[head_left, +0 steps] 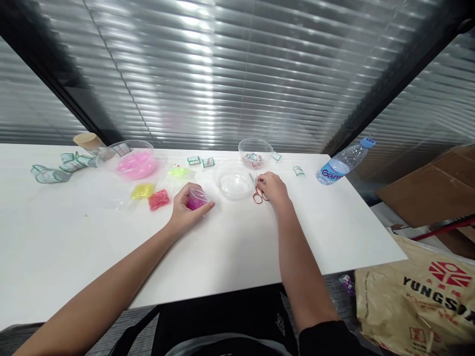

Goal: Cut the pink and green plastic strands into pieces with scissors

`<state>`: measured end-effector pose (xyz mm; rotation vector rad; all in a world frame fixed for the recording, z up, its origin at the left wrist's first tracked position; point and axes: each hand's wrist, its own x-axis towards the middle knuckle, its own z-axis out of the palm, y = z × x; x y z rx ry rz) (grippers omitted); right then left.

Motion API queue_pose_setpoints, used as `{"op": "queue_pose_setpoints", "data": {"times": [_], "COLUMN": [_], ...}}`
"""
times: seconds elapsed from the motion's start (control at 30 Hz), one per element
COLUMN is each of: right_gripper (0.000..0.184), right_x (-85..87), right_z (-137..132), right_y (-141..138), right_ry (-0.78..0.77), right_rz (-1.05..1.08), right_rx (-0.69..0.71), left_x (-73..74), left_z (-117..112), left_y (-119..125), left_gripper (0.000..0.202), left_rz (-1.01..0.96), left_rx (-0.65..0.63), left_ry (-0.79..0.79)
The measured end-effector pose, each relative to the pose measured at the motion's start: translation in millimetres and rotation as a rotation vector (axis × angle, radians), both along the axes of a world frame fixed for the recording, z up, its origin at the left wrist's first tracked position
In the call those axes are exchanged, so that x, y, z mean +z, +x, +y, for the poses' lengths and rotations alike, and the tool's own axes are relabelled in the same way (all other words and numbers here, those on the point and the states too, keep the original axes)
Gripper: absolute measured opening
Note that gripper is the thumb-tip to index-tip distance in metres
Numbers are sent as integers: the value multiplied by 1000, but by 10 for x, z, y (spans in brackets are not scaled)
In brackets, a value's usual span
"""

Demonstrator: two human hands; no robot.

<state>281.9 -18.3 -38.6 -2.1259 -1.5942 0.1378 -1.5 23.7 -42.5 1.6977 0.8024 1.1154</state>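
Note:
In my left hand (186,210) is a small clear plastic bag (197,199) of purple bits, held upright between thumb and fingers just above the white table. My right hand (272,187) has its fingers closed at a pair of scissors (257,197) with orange-copper handle loops. The blades point toward an empty clear plastic bowl (234,184) that stands between my hands. Behind it, a second clear bowl (255,154) holds small multicoloured beads. Beside my left hand lie a bag of red bits (159,200), a bag of yellow bits (143,191) and a bag of neon-yellow bits (179,172).
A large clear bowl with pink contents (137,164) stands at the back left, near crumpled green-and-white packets (50,175) and a tan roll (89,141). A water bottle (343,162) leans at the right. A cardboard box (430,188) and a printed sack (411,296) sit beyond the table's right edge.

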Motion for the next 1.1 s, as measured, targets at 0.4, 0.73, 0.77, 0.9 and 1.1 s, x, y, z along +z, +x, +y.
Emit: {"op": "queue_pose_setpoints", "data": {"times": [0.4,0.73,0.77,0.9,1.1], "right_gripper": [18,7,7,10,17], "right_x": [425,640,625,597,630], "right_z": [-191,-382,-385,-379,-402], "right_y": [-244,-1109,-1136,-1134,-1049], "right_ry": [393,299,276,302,295], "right_rz": [46,403,403,429,399], "right_rx": [-40,622,625,619,513], "left_x": [41,37,37,48,67], "left_z": [-41,-76,-80,-97,-28], "left_y": [-4,27,29,30,7], "left_gripper": [27,26,25,26,29], "left_rz": [138,176,170,177,118], "left_rx": [-129,-151,-164,-188,-46], "left_ry": [315,435,427,387,360]}}
